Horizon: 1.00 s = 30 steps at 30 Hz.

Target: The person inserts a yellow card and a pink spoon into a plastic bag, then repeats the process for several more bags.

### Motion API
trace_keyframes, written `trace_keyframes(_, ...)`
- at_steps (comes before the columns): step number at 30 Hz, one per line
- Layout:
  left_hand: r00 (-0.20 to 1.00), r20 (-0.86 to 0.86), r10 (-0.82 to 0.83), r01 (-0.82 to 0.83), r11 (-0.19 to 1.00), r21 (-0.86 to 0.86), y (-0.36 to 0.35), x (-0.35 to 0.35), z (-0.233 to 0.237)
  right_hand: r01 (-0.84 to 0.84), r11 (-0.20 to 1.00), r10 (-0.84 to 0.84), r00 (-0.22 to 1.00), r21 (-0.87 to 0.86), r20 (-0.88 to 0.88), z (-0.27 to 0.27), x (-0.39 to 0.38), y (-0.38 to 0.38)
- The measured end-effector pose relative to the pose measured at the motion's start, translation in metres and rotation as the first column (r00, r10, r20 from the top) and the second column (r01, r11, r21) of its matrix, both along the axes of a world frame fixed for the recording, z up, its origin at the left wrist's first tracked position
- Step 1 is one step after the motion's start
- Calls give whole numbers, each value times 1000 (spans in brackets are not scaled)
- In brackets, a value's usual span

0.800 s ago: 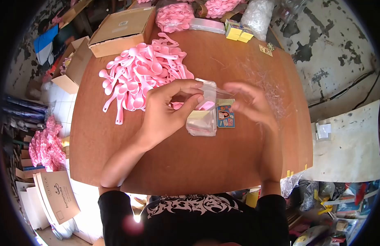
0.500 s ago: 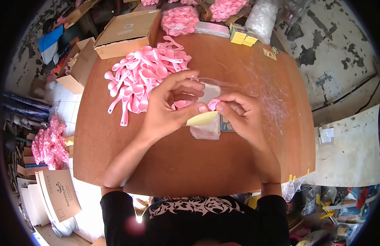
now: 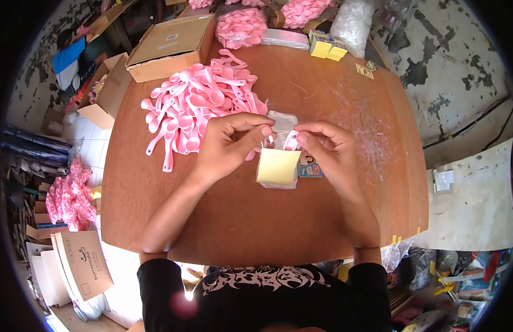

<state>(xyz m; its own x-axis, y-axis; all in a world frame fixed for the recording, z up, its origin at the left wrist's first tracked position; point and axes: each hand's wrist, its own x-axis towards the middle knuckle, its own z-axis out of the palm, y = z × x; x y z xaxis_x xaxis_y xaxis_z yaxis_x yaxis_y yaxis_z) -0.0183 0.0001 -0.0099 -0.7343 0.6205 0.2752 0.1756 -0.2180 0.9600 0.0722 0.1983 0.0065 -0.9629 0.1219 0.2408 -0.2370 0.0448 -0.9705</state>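
Note:
My left hand [image 3: 234,141] pinches one top corner of a small clear plastic bag [image 3: 290,141] between thumb and fingertips. On the opposite corner, my right hand [image 3: 328,145] has a similar pinch. A plain yellow card [image 3: 278,167] hangs below the fingers, apparently inside the bag. Something pink shows near the right fingertips, too small to make out. Beneath lies a stack of clear plastic bags [image 3: 284,120], partly covered by the card. A small blue printed card [image 3: 310,168] is beside it. To the left of my hands spreads a pile of pink spoons [image 3: 198,102].
A closed cardboard box [image 3: 171,47] stands at the table's back left. Bagged pink spoons [image 3: 241,27], yellow card stacks [image 3: 327,45] and a large clear plastic bundle [image 3: 351,27] line the back. Thin plastic strips [image 3: 367,141] are scattered on the right.
The yellow card has swung from tilted to facing me, hanging lower. My left fingers have closed from spread to a pinch. The pink piece between my hands is now mostly out of sight.

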Motion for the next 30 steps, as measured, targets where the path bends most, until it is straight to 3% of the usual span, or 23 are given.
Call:
trace_keyframes(1, 999, -33, 42, -44, 998, -41, -1, -1, -1, 0, 1000, 0, 1000, -1, 0, -1, 0, 1)
trace_keyframes(2, 997, -45, 65, -64, 998, 29, 2, -1, -5, -1, 1000, 1, 999, 1, -35, -4, -2, 3)
trace_keyframes(10, 997, -66, 50, -48, 999, 20, -2, 1, 6, -84, 996, 79, 989, -33, -124, -3, -2, 12)
trace_keyframes(12, 997, -70, 45, -44, 999, 4, -4, 0, 6, -147, 980, 174, 962, 136, -210, 1, -1, 16)
trace_keyframes(18, 991, -119, -53, 61, 996, 68, -8, -5, 1, -225, 953, 268, 937, 202, -223, 4, 0, 23)
trace_keyframes(25, 980, -177, -91, 102, 993, 54, -13, -5, 10, -231, 955, 261, 952, 189, -157, 7, 4, 23)
trace_keyframes(30, 981, -166, -96, 107, 993, 58, -14, -6, 9, -173, 921, 249, 951, 350, -186, 14, 6, 21)
